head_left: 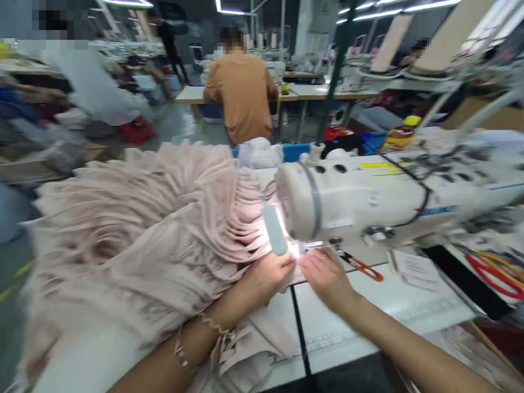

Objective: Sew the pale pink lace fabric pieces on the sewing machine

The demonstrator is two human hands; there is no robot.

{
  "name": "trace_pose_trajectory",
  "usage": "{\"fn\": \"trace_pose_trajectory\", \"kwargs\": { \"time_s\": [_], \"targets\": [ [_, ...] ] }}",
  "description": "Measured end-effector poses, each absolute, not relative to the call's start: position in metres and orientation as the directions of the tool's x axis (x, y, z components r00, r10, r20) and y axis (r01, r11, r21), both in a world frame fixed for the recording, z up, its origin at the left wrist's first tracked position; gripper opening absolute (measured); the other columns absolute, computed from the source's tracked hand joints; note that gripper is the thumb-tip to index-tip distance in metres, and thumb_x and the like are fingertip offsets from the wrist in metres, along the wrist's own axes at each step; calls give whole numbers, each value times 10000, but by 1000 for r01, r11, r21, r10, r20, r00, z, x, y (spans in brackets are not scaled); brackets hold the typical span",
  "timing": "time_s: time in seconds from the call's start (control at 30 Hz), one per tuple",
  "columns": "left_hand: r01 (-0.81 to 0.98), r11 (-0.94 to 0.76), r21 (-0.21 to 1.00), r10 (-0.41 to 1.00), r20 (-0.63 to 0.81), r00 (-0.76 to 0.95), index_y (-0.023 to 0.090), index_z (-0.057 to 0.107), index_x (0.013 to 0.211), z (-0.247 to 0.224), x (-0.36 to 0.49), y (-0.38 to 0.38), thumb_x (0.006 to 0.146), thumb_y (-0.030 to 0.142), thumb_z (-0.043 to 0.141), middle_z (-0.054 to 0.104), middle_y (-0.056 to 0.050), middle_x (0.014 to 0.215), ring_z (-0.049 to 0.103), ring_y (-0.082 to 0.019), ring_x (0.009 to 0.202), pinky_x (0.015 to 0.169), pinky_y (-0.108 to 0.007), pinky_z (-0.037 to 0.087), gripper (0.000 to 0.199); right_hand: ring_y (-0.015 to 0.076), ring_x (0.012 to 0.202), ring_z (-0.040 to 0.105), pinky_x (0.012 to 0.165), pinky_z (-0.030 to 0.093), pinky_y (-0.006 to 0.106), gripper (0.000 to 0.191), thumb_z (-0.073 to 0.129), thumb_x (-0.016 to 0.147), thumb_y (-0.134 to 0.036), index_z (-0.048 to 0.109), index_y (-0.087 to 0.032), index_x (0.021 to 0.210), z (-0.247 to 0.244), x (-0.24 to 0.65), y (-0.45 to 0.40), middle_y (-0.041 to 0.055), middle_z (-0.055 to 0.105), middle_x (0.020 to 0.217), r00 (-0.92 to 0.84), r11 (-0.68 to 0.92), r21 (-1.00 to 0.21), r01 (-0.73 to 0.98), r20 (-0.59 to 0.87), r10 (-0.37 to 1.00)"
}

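Note:
A white sewing machine (352,191) stands over the table, its lamp lighting the needle area. My left hand (272,273) is closed on a pale pink fabric piece (298,277) just in front of the needle area. Close beside it on the right, my right hand (325,273) pinches the same fabric with fingers pressed together. The fingertips are partly lost in glare. A large heap of pale pink fabric (164,218) lies left of the machine, under and beside my left forearm. A grey-green flat piece (275,229) hangs on the machine head above my left hand.
Orange-handled snips (362,266), a white label card (417,270), a black phone-like object (466,281) and red-handled scissors (493,275) lie on the right of the white table (339,327). Thread cones (446,38) stand behind. A person in a brown shirt (240,93) sits farther back.

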State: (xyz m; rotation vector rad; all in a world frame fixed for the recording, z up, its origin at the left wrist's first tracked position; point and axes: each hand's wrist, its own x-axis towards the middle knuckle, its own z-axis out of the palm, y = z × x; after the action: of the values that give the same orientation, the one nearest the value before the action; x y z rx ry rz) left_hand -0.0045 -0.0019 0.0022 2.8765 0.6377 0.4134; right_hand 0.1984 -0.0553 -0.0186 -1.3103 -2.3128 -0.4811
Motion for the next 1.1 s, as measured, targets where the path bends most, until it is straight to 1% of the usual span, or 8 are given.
{"fn": "trace_pose_trajectory", "kwargs": {
  "time_s": [0.17, 0.4, 0.6, 0.67, 0.8, 0.9, 0.97, 1.1],
  "targets": [
    [445, -893, 70, 450, 92, 889, 130, 584, 961, 16, -3, -5, 1002, 76, 365, 590, -73, 996, 560, -182, 854, 731, -302, 497, 229, 171, 832, 612, 923, 385, 344, 229, 487, 982, -123, 676, -194, 874, -12, 201, -52, 30, 711, 825, -508, 546, 108, 831, 546, 666],
    [444, -894, 57, 447, 148, 882, 131, 596, 900, 12, 3, -7, 1009, 59, 350, 611, -55, 945, 568, -186, 813, 709, -334, 491, 278, 168, 764, 599, 858, 410, 336, 229, 517, 963, -122, 632, -202, 781, -7, 191, -51, 17, 677, 731, -485, 501, 149, 852, 582, 653],
    [455, -890, 36, 455, 151, 878, 128, 587, 941, 8, 1, -8, 991, 44, 367, 595, -69, 988, 567, -189, 829, 709, -332, 467, 241, 137, 659, 579, 725, 460, 287, 223, 510, 918, -118, 608, -224, 749, -7, 192, -48, -22, 627, 669, -221, 454, -250, 855, 616, 756],
    [453, -891, 35, 451, 174, 875, 125, 587, 946, 6, 0, -7, 984, 45, 382, 593, -68, 962, 566, -188, 835, 710, -318, 459, 224, 138, 696, 614, 716, 473, 276, 201, 519, 929, -130, 630, -225, 790, -5, 196, -48, -21, 667, 712, -217, 476, -301, 826, 610, 762],
    [433, -900, 51, 431, 256, 865, 138, 574, 871, 3, -3, -5, 967, 45, 419, 577, -53, 863, 571, -185, 856, 707, -280, 445, 205, 144, 793, 642, 789, 485, 274, 178, 530, 962, -128, 658, -217, 876, -2, 202, -49, -12, 717, 796, -340, 568, -217, 794, 616, 710],
    [469, -881, 56, 464, 295, 835, 149, 559, 908, 6, -4, -6, 977, 188, 542, 582, -57, 905, 576, -209, 902, 699, -287, 445, 81, 149, 810, 640, 789, 478, 275, 167, 522, 970, -124, 655, -200, 901, -3, 204, -49, 2, 715, 813, -363, 567, -173, 805, 612, 702],
    [492, -868, 68, 490, 279, 826, 151, 548, 954, 10, -4, -7, 910, 383, 687, 581, -63, 928, 577, -234, 906, 686, -304, 453, 274, 152, 807, 636, 782, 473, 277, 161, 520, 975, -135, 650, -192, 900, -3, 205, -49, 8, 709, 808, -375, 571, -157, 806, 610, 698],
    [500, -852, 156, 521, 167, 837, 154, 527, 931, 20, -3, -9, 543, 673, 871, 578, -56, 922, 577, -235, 830, 651, -318, 474, 734, 150, 795, 629, 789, 462, 277, 183, 506, 981, -143, 649, -202, 882, -4, 205, -49, 4, 699, 793, -381, 566, -148, 811, 601, 703]
  ]
}}
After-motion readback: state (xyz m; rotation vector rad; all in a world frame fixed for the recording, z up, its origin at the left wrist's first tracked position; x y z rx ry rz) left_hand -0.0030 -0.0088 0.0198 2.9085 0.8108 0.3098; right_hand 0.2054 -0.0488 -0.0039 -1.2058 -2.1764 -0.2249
